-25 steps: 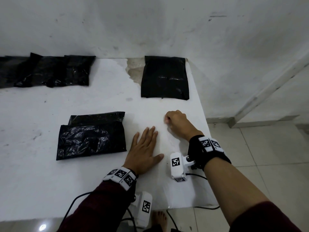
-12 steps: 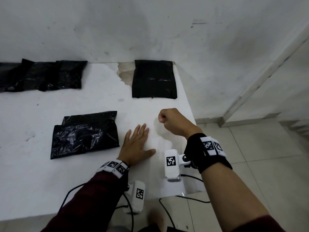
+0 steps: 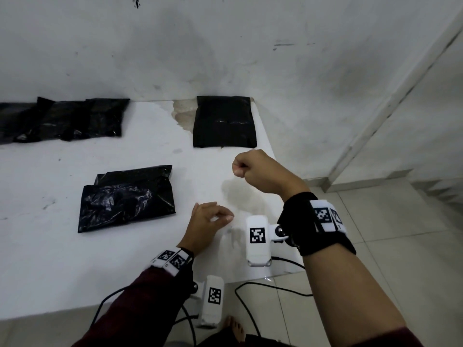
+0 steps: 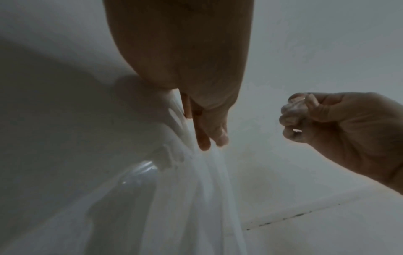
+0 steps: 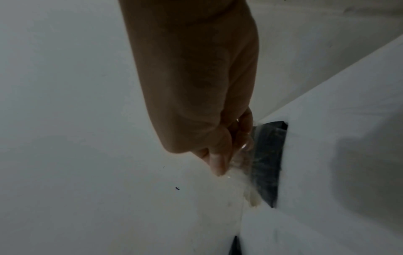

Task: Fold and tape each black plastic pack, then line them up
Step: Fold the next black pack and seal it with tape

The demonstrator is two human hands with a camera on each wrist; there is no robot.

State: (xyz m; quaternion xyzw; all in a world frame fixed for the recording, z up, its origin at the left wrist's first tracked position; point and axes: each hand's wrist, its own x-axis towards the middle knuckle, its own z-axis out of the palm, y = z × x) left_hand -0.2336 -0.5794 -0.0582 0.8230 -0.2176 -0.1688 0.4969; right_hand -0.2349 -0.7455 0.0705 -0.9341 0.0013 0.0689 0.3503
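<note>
A flat folded black pack [image 3: 224, 121] lies at the table's far right corner against the wall; it also shows as a dark slab [image 5: 268, 160] in the right wrist view. A crumpled black pack [image 3: 127, 199] lies mid-table, left of my hands. My right hand [image 3: 240, 167] is a raised fist above the table, gripping a crumpled wad of clear tape [image 4: 294, 107]. My left hand [image 3: 220, 217] hovers near the front edge with curled fingers [image 4: 205, 138] pinching a clear film [image 4: 196, 181] that hangs from them.
More black packs [image 3: 62, 118] lie in a row at the back left along the wall. The white table [image 3: 50, 259] ends just right of my hands, with tiled floor [image 3: 375, 246] beyond. Camera cables [image 3: 250, 296] hang off the front edge.
My left hand was flat on the table; it has lifted and its fingers have curled into a pinch. My right fist has risen off the table.
</note>
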